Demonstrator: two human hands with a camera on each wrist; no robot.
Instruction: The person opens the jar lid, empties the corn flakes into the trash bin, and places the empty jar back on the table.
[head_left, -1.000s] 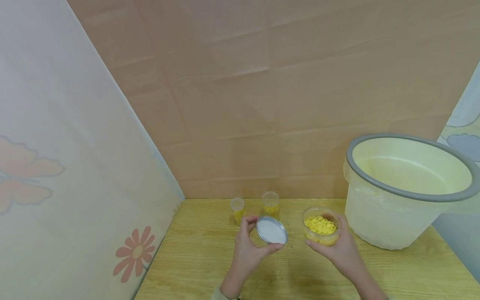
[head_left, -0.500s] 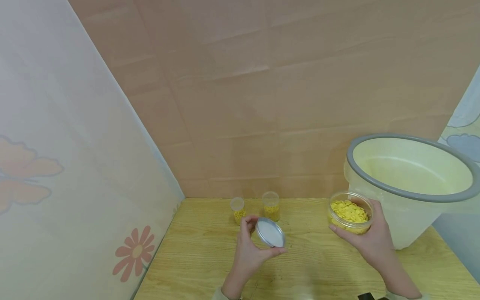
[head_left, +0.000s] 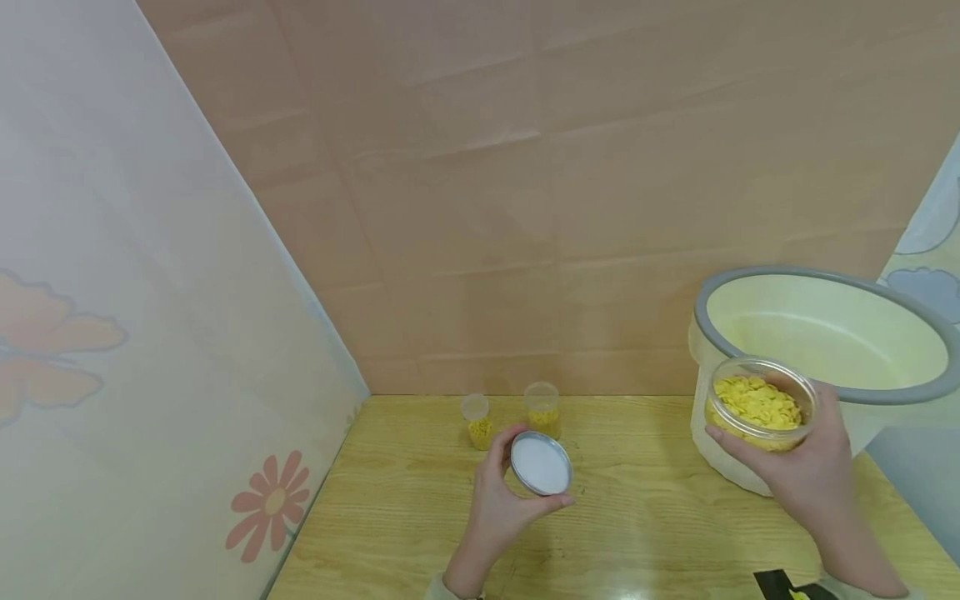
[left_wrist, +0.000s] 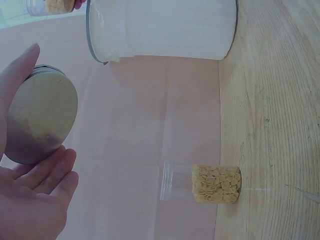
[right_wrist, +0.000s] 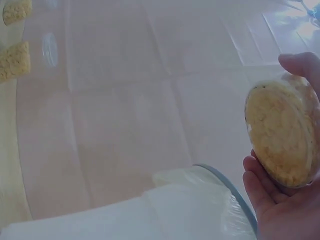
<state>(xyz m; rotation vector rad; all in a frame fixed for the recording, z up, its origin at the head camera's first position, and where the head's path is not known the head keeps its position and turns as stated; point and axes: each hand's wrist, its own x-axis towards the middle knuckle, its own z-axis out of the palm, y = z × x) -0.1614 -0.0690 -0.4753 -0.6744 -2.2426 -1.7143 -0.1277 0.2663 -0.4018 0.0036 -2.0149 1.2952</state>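
Note:
My left hand (head_left: 504, 502) grips a round metal jar lid (head_left: 542, 463) by its edge, with the white inner face turned up toward the head camera. In the left wrist view the lid's plain outer side (left_wrist: 44, 116) shows. My right hand (head_left: 813, 467) holds an open clear plastic jar (head_left: 762, 403) of yellow flakes, raised beside the front of a large bucket (head_left: 738, 450) and overlapping its near rim in the head view. From below, the flakes (right_wrist: 280, 132) press against the jar's bottom in the right wrist view.
Two smaller clear jars of yellow flakes, one left (head_left: 477, 423) and one right (head_left: 543, 410), stand at the back of the wooden table (head_left: 405, 500). The cream bucket has a grey rim (head_left: 911, 393). A cloth-covered wall (head_left: 465, 208) rises behind, another (head_left: 187, 292) at left.
My right hand has carried the jar of flakes rightward and up, from over the table to the bucket's front. The left hand stays nearly in place, the lid tilting slightly.

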